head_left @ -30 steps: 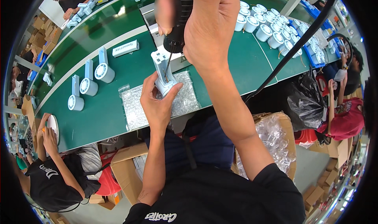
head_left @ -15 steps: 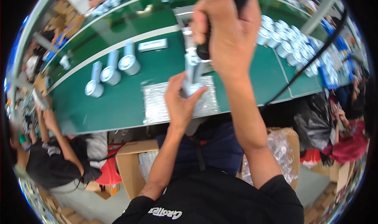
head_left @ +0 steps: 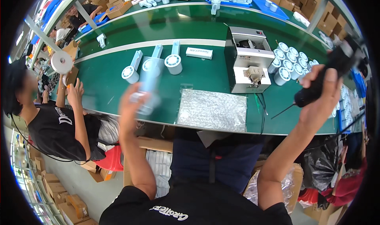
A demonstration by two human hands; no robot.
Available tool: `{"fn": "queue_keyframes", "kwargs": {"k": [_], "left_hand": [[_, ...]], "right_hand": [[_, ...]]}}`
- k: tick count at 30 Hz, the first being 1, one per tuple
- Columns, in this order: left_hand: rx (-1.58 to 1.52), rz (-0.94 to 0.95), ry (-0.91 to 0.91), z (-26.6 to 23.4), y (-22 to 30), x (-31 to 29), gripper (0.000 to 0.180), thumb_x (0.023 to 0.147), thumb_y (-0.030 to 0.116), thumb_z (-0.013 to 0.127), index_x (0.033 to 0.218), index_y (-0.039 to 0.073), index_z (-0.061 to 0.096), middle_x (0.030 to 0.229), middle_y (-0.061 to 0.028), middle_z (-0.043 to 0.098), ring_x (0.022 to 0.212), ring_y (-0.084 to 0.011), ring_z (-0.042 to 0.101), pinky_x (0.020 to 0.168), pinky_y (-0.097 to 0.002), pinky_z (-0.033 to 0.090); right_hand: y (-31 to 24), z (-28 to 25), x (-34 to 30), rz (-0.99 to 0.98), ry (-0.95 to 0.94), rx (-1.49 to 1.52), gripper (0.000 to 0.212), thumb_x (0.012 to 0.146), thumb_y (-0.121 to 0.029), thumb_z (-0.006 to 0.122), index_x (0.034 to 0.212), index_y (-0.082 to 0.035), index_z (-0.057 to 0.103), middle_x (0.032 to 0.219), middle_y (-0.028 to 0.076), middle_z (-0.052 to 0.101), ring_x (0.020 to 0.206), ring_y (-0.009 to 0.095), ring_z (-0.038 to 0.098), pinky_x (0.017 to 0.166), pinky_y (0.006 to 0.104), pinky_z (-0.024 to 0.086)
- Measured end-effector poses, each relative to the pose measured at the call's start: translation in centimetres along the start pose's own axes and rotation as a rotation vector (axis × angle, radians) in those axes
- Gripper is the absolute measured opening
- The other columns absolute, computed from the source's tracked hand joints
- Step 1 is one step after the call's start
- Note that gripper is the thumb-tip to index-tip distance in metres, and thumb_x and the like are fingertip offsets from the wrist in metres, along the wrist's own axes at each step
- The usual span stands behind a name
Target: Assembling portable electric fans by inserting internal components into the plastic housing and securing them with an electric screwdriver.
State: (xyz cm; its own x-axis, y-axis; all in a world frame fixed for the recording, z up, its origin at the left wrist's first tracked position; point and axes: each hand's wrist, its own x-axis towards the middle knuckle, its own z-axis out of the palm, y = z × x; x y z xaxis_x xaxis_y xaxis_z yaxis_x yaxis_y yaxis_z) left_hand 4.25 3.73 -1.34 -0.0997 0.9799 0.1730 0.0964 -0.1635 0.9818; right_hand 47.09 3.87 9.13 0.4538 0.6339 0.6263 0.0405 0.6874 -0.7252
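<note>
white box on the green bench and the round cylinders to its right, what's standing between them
In the head view, a black and silver machine stands between the white box and the round cylinders.

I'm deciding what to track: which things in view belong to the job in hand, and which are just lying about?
Likely the job's:
- left hand with blurred pale-blue part
- right hand with black driver tool
- bubble-wrap sheet

Seemingly just lying about:
- black plastic bag
- cardboard boxes at lower left
</note>
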Motion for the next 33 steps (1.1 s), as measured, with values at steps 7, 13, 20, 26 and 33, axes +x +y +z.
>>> {"fn": "queue_keyframes", "kwargs": {"k": [7,13,20,26,33], "left_hand": [[0.695,-0.125,0.637,-19.7,-9.4,13.1,0.038,0.092,0.041,0.074,0.102,0.005,0.075,0.084,-0.0127,0.065,0.085,-0.0229,0.065,0.084,-0.0375,0.051],[0.881,0.468,0.651,-7.5,-2.2,12.7,0.024,0.095,0.023,0.072,0.109,0.004,0.075,0.093,-0.0155,0.071,0.080,-0.0235,0.069,0.076,-0.0355,0.055],[0.950,0.416,-0.132,13.6,-2.4,13.9,0.056,0.104,0.051,0.055,0.130,0.002,0.066,0.073,-0.0215,0.071,0.072,-0.0403,0.071,0.065,-0.0483,0.054],[1.002,0.438,-0.139,19.8,-4.8,14.4,0.060,0.102,0.059,0.052,0.104,0.001,0.064,0.071,-0.0197,0.071,0.067,-0.0403,0.072,0.059,-0.0517,0.055],[1.095,0.397,-0.103,17.9,-5.5,13.6,0.043,0.088,0.047,0.077,0.090,0.004,0.071,0.072,-0.0143,0.073,0.070,-0.0332,0.074,0.061,-0.0433,0.056]], "right_hand": [[2.5,2.2,-2.5,0.071,-0.147,-0.131,0.037,0.104,-0.019,0.065,0.133,0.002,0.055,0.116,0.011,0.069,0.100,0.016,0.065,0.091,0.0297,0.050],[-3.8,-1.8,-7.9,0.113,-1.258,-0.293,0.072,0.095,-0.026,0.078,0.153,0.003,0.045,0.124,0.020,0.070,0.116,0.038,0.068,0.107,0.0436,0.049],[7.1,-23.3,-1.6,0.264,0.035,0.225,0.064,0.102,-0.041,0.065,0.153,-0.007,0.047,0.141,0.023,0.061,0.104,0.023,0.063,0.084,0.0381,0.051],[20.4,-28.2,-0.3,0.184,-0.068,-1.107,0.075,0.096,-0.030,0.077,0.150,0.009,0.041,0.148,0.031,0.050,0.138,0.040,0.051,0.115,0.0428,0.040],[21.3,-27.2,2.3,0.122,-0.305,-1.371,0.063,0.093,-0.038,0.079,0.145,-0.010,0.057,0.095,0.011,0.056,0.083,0.024,0.051,0.077,0.0350,0.045]]}}
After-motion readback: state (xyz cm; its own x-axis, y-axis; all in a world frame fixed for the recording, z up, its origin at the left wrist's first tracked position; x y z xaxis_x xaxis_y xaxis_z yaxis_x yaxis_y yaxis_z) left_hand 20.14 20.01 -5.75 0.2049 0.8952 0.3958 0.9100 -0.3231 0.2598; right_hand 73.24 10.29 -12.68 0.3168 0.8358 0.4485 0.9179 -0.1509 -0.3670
